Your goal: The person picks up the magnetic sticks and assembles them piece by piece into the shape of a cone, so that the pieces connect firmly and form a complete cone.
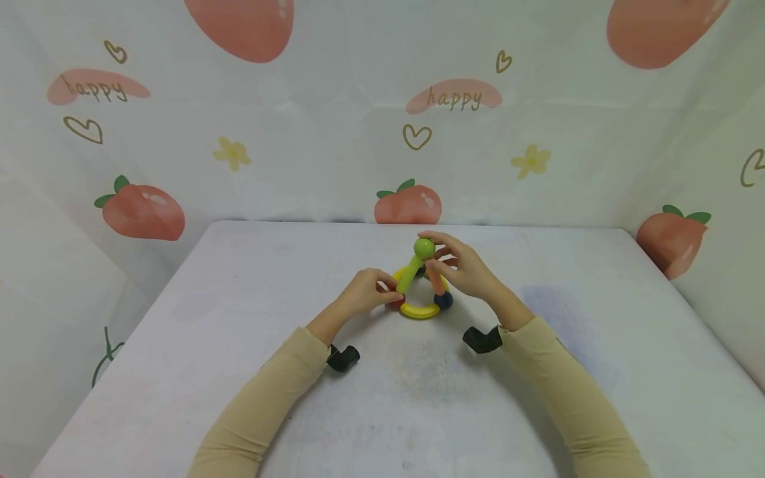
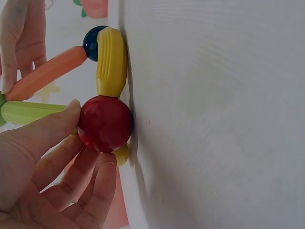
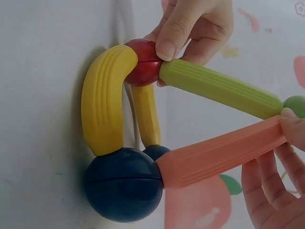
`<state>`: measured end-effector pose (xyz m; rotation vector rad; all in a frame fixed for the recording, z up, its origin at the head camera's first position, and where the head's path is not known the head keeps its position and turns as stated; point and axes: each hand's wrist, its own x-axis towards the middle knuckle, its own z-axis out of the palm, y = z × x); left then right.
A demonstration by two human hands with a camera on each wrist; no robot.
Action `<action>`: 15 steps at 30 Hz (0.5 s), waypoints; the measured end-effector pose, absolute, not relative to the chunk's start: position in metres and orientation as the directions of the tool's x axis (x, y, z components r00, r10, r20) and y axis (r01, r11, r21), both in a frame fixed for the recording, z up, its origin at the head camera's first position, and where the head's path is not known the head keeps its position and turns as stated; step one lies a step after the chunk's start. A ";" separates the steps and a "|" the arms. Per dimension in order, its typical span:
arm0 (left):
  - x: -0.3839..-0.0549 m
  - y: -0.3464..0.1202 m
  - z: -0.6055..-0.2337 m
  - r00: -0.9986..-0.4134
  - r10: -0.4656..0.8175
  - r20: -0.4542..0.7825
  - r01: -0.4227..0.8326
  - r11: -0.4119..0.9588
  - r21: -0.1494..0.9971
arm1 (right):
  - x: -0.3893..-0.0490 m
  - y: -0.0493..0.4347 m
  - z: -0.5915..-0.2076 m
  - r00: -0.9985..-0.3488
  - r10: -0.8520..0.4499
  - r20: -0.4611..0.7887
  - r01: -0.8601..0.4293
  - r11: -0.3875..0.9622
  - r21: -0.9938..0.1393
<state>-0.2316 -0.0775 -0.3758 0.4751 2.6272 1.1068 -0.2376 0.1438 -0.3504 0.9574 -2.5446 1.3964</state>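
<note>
A toy frame of rods and balls stands on the table. Its base is a ring of yellow curved rods (image 1: 420, 311) with a red ball (image 2: 105, 124) and two dark blue balls (image 3: 123, 185). From the red ball a lime green rod (image 3: 221, 88) slants up to a green ball (image 1: 424, 249) at the top, where an orange rod (image 3: 221, 151) from a blue ball meets it. My left hand (image 1: 367, 292) grips the red ball, its thumb against the green rod's lower end. My right hand (image 1: 469, 269) pinches the top where the orange rod joins the green ball.
A white table (image 1: 269, 279) lies under the toy. Black curved pieces (image 1: 343, 359) show at both wrists. Behind the table hangs a white cloth (image 1: 335, 133) with printed peaches, and a green cord (image 1: 107, 355) is at the left edge.
</note>
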 end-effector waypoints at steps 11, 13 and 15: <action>-0.235 -0.077 -0.378 -0.916 0.389 -0.098 0.198 0.651 0.733 | -0.241 0.144 -0.352 -0.807 -0.479 0.346 -0.547 0.383 -0.745; -0.236 -0.077 -0.378 -0.914 0.392 -0.101 0.198 0.651 0.733 | -0.241 0.144 -0.352 -0.808 -0.479 0.343 -0.545 0.384 -0.745; -0.236 -0.077 -0.378 -0.913 0.394 -0.106 0.196 0.652 0.733 | -0.241 0.144 -0.352 -0.810 -0.479 0.339 -0.540 0.383 -0.749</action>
